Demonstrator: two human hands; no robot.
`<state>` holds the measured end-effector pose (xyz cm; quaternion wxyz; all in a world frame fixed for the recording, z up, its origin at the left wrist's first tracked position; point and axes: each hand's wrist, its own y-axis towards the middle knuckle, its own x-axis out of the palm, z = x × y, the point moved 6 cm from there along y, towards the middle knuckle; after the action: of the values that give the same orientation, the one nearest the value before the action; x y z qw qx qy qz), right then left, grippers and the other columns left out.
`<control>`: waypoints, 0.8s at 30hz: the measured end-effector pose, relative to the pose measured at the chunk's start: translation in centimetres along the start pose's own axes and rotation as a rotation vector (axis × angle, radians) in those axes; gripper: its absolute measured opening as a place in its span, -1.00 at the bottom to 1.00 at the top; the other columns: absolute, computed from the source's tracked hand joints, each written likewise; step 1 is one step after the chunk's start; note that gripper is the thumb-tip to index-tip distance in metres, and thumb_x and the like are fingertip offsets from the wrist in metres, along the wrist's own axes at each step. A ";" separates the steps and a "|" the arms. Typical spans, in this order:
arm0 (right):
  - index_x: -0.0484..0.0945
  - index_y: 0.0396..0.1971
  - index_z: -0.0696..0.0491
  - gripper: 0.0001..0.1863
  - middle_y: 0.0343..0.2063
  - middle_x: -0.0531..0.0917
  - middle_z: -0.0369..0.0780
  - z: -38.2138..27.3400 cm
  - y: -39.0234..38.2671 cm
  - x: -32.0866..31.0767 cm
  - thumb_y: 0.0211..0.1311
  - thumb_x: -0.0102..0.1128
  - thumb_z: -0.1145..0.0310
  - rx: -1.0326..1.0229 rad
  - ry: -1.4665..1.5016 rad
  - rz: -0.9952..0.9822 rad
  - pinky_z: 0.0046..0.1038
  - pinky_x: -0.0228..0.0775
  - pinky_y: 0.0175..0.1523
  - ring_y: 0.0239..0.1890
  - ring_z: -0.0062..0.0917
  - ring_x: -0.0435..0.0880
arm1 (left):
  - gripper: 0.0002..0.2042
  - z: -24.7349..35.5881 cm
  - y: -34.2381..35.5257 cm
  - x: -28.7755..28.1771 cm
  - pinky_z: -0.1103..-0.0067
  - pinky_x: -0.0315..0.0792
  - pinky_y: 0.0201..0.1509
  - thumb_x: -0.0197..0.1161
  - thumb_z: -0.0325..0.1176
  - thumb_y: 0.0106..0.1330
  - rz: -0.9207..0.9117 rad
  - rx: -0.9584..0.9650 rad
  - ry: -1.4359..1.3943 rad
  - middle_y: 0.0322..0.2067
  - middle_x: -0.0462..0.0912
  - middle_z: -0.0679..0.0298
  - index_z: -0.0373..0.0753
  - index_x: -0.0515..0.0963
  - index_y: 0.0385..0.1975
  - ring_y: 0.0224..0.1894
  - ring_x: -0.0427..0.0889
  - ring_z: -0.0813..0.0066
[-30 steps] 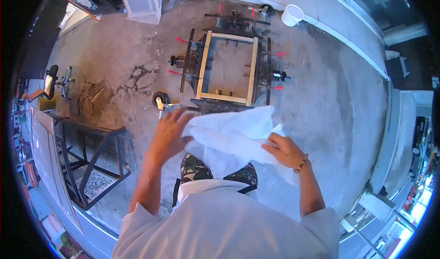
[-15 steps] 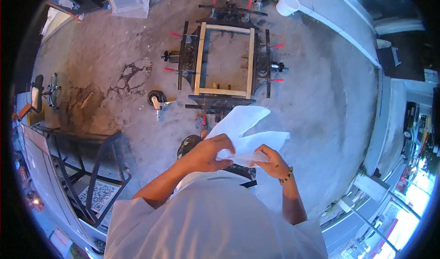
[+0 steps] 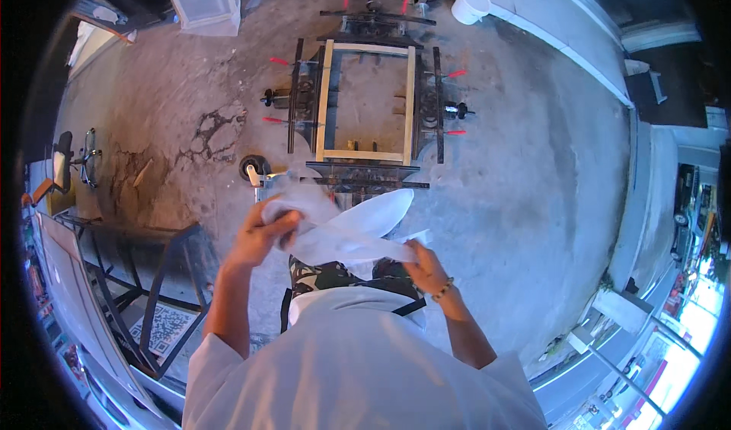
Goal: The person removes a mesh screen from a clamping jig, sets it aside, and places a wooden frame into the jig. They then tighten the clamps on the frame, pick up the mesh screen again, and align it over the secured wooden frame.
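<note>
- We hold a white cloth (image 3: 346,232) in both hands, in front of our chest and above the concrete floor.
- The cloth is thin, plain and crumpled, gathered into a loose twisted band running between the two hands.
- Our left hand (image 3: 259,236) grips the bunched left end, with fabric wrapped over the fingers.
- Our right hand (image 3: 424,266) pinches the lower right end.
- One rounded flap of the cloth stands up and points away from us, toward the right.

I count one white cloth (image 3: 346,232), two hands, one wooden frame (image 3: 369,101), one white bucket (image 3: 470,6), one plastic bin (image 3: 202,0), one black rack (image 3: 145,293).
</note>
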<state>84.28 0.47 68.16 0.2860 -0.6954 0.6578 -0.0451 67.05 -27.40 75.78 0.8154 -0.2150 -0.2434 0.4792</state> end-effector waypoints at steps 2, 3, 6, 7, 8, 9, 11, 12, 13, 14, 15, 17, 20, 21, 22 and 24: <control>0.49 -0.23 0.09 -0.67 -0.43 0.63 -0.09 0.0 -0.5 -1.6 0.05 0.38 0.30 0.136 0.025 -0.147 -0.32 0.42 -0.22 -0.37 -0.34 0.63 | -0.88 -1.7 -0.7 -2.2 0.69 0.23 -0.58 0.24 -0.35 0.28 0.122 -0.032 -0.014 -0.59 0.50 0.37 -0.26 0.55 -0.35 -0.60 0.44 0.69; 0.49 -0.20 0.09 -0.63 -0.44 0.63 -0.09 -0.4 -0.8 -2.4 0.04 0.40 0.27 0.205 0.033 -0.213 -0.33 0.41 -0.23 -0.37 -0.35 0.63 | -0.88 -2.8 -0.9 -3.1 0.69 0.23 -0.59 0.24 -0.35 0.28 0.175 -0.044 -0.023 -0.60 0.50 0.37 -0.27 0.55 -0.35 -0.61 0.43 0.69; 0.52 -0.15 0.12 -0.55 -0.41 0.66 -0.05 -5.5 -2.5 -4.7 0.06 0.37 0.14 0.062 -0.411 -0.671 -0.31 0.48 -0.19 -0.35 -0.24 0.66 | -0.89 -0.7 -3.2 -3.4 0.70 0.24 -0.59 0.26 -0.39 0.25 0.134 0.014 -0.070 -0.60 0.52 0.34 -0.29 0.54 -0.35 -0.63 0.42 0.68; 0.54 -0.15 0.12 -0.53 -0.41 0.66 -0.05 -4.7 -2.7 -5.2 0.06 0.36 0.08 0.044 -0.567 -0.772 -0.28 0.48 -0.17 -0.35 -0.22 0.66 | -0.87 1.2 -3.4 -3.8 0.70 0.25 -0.59 0.28 -0.39 0.23 0.224 0.092 -0.100 -0.58 0.53 0.32 -0.30 0.55 -0.34 -0.63 0.43 0.67; 0.55 -0.12 0.09 -0.56 -0.37 0.66 -0.06 -3.0 -2.1 -6.6 0.08 0.34 0.11 0.021 -0.672 -0.740 -0.25 0.48 -0.15 -0.35 -0.18 0.65 | -0.86 3.4 -3.8 -3.9 0.69 0.26 -0.58 0.30 -0.39 0.21 0.322 0.172 -0.132 -0.57 0.55 0.29 -0.31 0.55 -0.32 -0.63 0.43 0.66; 0.55 -0.09 0.06 -0.57 -0.33 0.66 -0.07 -0.7 -1.0 -8.5 0.09 0.33 0.15 -0.004 -0.779 -0.705 -0.21 0.47 -0.13 -0.34 -0.14 0.64 | -0.84 4.9 -3.8 -4.2 0.68 0.28 -0.58 0.32 -0.39 0.19 0.420 0.254 -0.164 -0.55 0.56 0.27 -0.32 0.56 -0.31 -0.63 0.44 0.65; 0.56 -0.06 0.09 -0.51 -0.26 0.67 -0.09 3.6 3.7 -13.0 0.11 0.31 0.06 0.036 -0.698 -0.680 -0.26 0.48 -0.06 -0.26 -0.21 0.66 | -0.75 6.7 -0.6 -6.1 0.64 0.37 -0.52 0.37 -0.38 0.12 0.307 0.362 -0.008 -0.46 0.61 0.21 -0.35 0.56 -0.25 -0.60 0.50 0.58; 0.57 -0.08 0.10 -0.50 -0.26 0.67 -0.11 6.9 6.1 -15.6 0.11 0.31 0.03 0.308 -0.389 -0.630 -0.30 0.49 -0.07 -0.25 -0.29 0.66 | -0.68 6.0 2.2 -8.0 0.58 0.46 -0.41 0.41 -0.34 0.07 0.266 0.345 0.261 -0.43 0.63 0.21 -0.36 0.58 -0.21 -0.52 0.57 0.52; 0.58 -0.09 0.11 -0.49 -0.25 0.67 -0.13 9.5 8.6 -16.9 0.11 0.31 0.00 0.579 -0.074 -0.560 -0.33 0.51 -0.09 -0.25 -0.36 0.67 | -0.68 5.5 6.5 -8.6 0.57 0.47 -0.36 0.40 -0.31 0.08 0.055 0.357 0.598 -0.43 0.64 0.22 -0.35 0.60 -0.21 -0.48 0.58 0.52; 0.60 -0.18 0.11 -0.50 -0.31 0.67 -0.17 8.7 12.2 -17.5 0.12 0.30 -0.04 0.619 -0.146 -0.486 -0.38 0.51 -0.17 -0.29 -0.43 0.65 | -0.67 4.5 11.0 -9.2 0.56 0.48 -0.30 0.39 -0.28 0.08 -0.159 0.355 0.936 -0.44 0.65 0.24 -0.34 0.62 -0.21 -0.44 0.60 0.53; 0.61 -0.26 0.10 -0.51 -0.37 0.67 -0.21 8.1 15.9 -17.8 0.12 0.30 -0.08 0.660 -0.217 -0.428 -0.43 0.52 -0.24 -0.34 -0.50 0.64 | -0.68 1.6 15.9 -12.0 0.55 0.47 -0.31 0.38 -0.26 0.10 -0.106 0.177 0.957 -0.44 0.66 0.26 -0.31 0.63 -0.20 -0.43 0.59 0.55; 0.57 -0.16 0.10 -0.52 -0.31 0.67 -0.17 14.4 23.2 -18.7 0.17 0.25 -0.03 0.627 -0.388 -0.449 -0.44 0.55 -0.26 -0.33 -0.49 0.65 | -0.71 -5.4 25.3 -16.8 0.54 0.45 -0.36 0.34 -0.22 0.15 0.011 -0.136 0.890 -0.45 0.65 0.29 -0.25 0.65 -0.21 -0.43 0.58 0.57; 0.52 -0.04 0.10 -0.51 -0.18 0.64 -0.10 22.7 34.8 -17.8 0.26 0.13 -0.01 0.818 0.057 -0.388 -0.26 0.58 -0.09 -0.16 -0.36 0.67 | -0.74 -11.0 36.8 -21.6 0.59 0.42 -0.50 0.29 -0.19 0.23 0.136 -0.263 0.590 -0.42 0.64 0.36 -0.17 0.62 -0.18 -0.45 0.55 0.59; 0.51 -0.03 0.11 -0.51 -0.15 0.63 -0.09 22.0 39.1 -17.1 0.28 0.08 -0.01 0.705 0.287 -0.256 -0.21 0.57 -0.04 -0.11 -0.33 0.66 | -0.72 -12.0 40.8 -23.9 0.60 0.48 -0.47 0.27 -0.20 0.25 0.246 -0.254 0.418 -0.38 0.61 0.33 -0.21 0.57 -0.13 -0.42 0.56 0.55; 0.48 0.00 0.15 -0.50 -0.11 0.63 -0.06 24.3 43.2 -18.8 0.31 0.04 0.02 0.640 0.563 -0.252 -0.22 0.57 0.00 -0.07 -0.29 0.66 | -0.70 -12.0 45.6 -24.0 0.60 0.55 -0.45 0.25 -0.22 0.28 0.318 -0.228 0.249 -0.35 0.59 0.30 -0.25 0.53 -0.09 -0.39 0.57 0.52; 0.20 0.17 0.33 -0.25 0.02 0.49 0.21 18.8 49.4 -18.4 0.39 -0.31 -0.13 0.565 0.664 0.030 0.01 0.39 0.15 0.04 0.05 0.53 | -0.63 -6.5 49.1 -23.5 0.44 0.66 -0.28 0.19 -0.23 0.33 0.315 0.071 -0.047 -0.22 0.52 0.15 -0.37 0.43 -0.01 -0.32 0.61 0.33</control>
<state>46.21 25.53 35.75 0.2386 -0.5281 0.6858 -0.4402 27.79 -27.00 37.52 0.7314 -0.2100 -0.2086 0.6144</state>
